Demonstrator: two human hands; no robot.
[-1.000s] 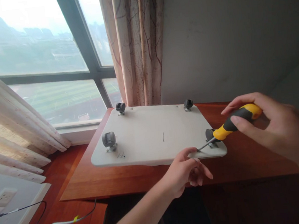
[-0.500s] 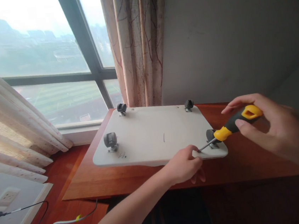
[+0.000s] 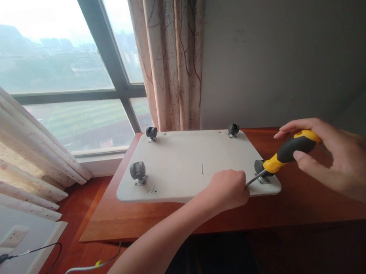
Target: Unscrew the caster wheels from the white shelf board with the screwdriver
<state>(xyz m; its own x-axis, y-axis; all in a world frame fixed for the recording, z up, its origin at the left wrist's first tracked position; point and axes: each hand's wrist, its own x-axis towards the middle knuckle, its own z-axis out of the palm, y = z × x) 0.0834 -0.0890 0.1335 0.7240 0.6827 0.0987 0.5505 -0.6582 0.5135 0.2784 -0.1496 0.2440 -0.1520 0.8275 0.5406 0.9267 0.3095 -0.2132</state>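
Note:
A yellow and black screwdriver [image 3: 291,150] slants down to the left, its metal shaft reaching the near right part of a white board [image 3: 176,164]. My right hand [image 3: 342,155] holds its handle end loosely, thumb along one side and index finger stretched over the top. My left hand [image 3: 229,188] is closed beside the screwdriver's tip at the board's near edge. Its fingers curl under, so what they hold, and the tip itself, are hidden. Just behind the shaft stands a dark caster wheel [image 3: 260,168] on a metal plate, partly covered by the screwdriver.
More casters stand at the board's other corners: near left [image 3: 138,171], far left [image 3: 151,133] and far right [image 3: 233,129]. Beneath the board is a reddish wooden table [image 3: 139,222]. Curtains [image 3: 171,59] and a window [image 3: 63,58] lie beyond. Cables [image 3: 75,269] run at lower left.
My left hand has rolled over and closed more, its back now facing up over the tip. The screwdriver handle has turned about its axis in my right hand. The view shifts slightly.

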